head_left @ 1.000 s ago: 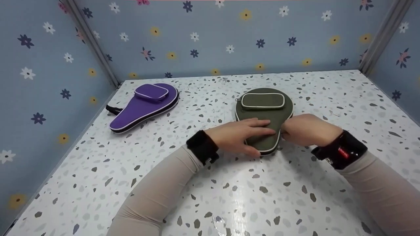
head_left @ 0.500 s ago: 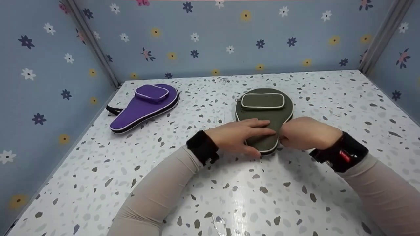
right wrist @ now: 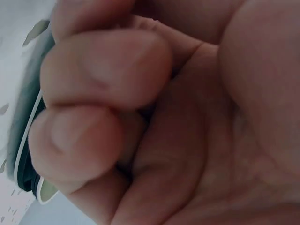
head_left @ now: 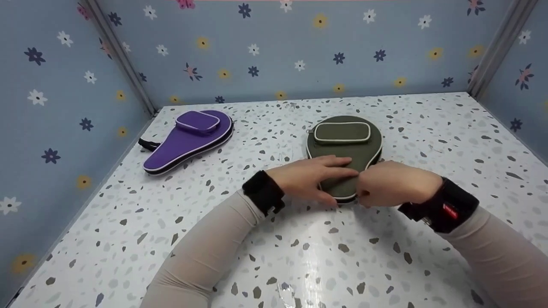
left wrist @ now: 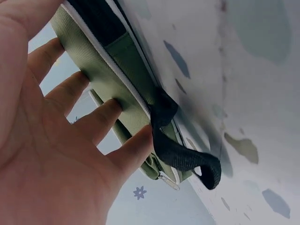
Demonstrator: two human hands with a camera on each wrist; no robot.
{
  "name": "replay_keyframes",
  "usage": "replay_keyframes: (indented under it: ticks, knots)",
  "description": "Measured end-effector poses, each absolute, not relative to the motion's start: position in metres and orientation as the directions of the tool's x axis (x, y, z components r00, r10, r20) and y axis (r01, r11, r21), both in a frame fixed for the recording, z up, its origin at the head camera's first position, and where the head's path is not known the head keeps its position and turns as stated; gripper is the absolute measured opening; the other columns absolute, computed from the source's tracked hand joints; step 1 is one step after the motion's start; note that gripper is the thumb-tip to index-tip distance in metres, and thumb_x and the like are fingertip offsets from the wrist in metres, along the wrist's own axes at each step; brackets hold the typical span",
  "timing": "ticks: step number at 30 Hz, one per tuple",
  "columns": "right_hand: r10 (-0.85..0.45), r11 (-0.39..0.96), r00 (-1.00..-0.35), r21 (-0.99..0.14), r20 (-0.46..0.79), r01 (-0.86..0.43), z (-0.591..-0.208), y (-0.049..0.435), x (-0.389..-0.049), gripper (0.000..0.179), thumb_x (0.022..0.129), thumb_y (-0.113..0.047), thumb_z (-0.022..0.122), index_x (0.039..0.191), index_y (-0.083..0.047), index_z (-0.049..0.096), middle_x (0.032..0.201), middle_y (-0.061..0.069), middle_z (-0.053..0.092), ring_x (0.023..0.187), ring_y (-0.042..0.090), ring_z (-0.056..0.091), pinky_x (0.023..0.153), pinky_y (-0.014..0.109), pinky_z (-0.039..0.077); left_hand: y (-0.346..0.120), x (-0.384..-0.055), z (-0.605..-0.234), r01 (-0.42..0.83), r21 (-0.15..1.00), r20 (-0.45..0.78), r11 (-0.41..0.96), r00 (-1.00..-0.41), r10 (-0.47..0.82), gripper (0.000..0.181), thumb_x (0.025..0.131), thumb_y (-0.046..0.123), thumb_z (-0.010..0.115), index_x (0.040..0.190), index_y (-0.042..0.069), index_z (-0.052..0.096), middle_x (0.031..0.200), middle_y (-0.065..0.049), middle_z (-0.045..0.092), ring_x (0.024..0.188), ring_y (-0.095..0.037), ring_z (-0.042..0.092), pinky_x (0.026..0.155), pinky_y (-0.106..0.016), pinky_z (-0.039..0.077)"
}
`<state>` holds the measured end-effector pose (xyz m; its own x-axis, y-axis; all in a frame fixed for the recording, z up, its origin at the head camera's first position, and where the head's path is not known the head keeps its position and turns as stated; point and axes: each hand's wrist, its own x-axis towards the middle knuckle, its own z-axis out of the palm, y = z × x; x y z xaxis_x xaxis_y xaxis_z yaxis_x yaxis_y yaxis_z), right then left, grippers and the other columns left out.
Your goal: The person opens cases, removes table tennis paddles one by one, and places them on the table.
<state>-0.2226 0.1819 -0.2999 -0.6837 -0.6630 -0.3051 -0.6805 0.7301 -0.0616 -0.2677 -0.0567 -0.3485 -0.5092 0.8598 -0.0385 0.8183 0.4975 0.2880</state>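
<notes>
An olive-green table tennis bat case [head_left: 338, 149] with white piping and a small raised pocket lies flat on the speckled table. Across its narrow lower part my left hand [head_left: 304, 177] presses with fingers spread and straight. In the left wrist view those fingertips lie on the fabric, beside a black strap loop [left wrist: 183, 157] at the case's edge. My right hand [head_left: 396, 184] is curled tightly at the case's lower right side and pinches at its zipper; the zipper pull is hidden behind the fingers. Close up, the right wrist view shows curled fingers [right wrist: 108, 70] covering most of the case.
A purple bat case [head_left: 184, 139] of similar shape, with a black strap, lies at the back left of the table [head_left: 265, 239]. Flower-patterned panels [head_left: 291, 51] close off the back and both sides.
My right hand has slid down along the right edge of the green case toward its narrow end. The left hand and both cases keep their places.
</notes>
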Motion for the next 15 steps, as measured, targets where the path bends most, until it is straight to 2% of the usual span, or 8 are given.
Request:
replay_keyframes:
  ticks: [9,15]
  knots:
    - [-0.684,0.713,-0.695,-0.003,-0.222,-0.701,-0.305,0.172,-0.211,0.031,0.094,-0.016,0.074,0.065,-0.022,0.065,0.062,-0.008,0.056,0.057,0.015,0.054,0.058,0.039,0.050,-0.058,-0.268,-0.348,0.833,0.276,-0.024,0.480,-0.494,0.869,0.087,0.098,0.034,0.084,0.173,0.034,0.039,0.183,0.001,0.021,0.168,-0.025,0.020,0.133,-0.037,0.022]
    - [-0.720,0.683,-0.675,0.007,-0.159,-0.730,-0.311,0.164,-0.206,0.040,0.098,-0.025,0.079,0.061,-0.021,0.064,0.056,-0.009,0.053,0.053,0.015,0.052,0.054,0.040,0.050,-0.059,-0.269,-0.348,0.844,0.271,-0.015,0.463,-0.477,0.879,0.083,0.101,0.038,0.081,0.173,0.032,0.040,0.183,-0.001,0.022,0.167,-0.024,0.021,0.133,-0.036,0.021]
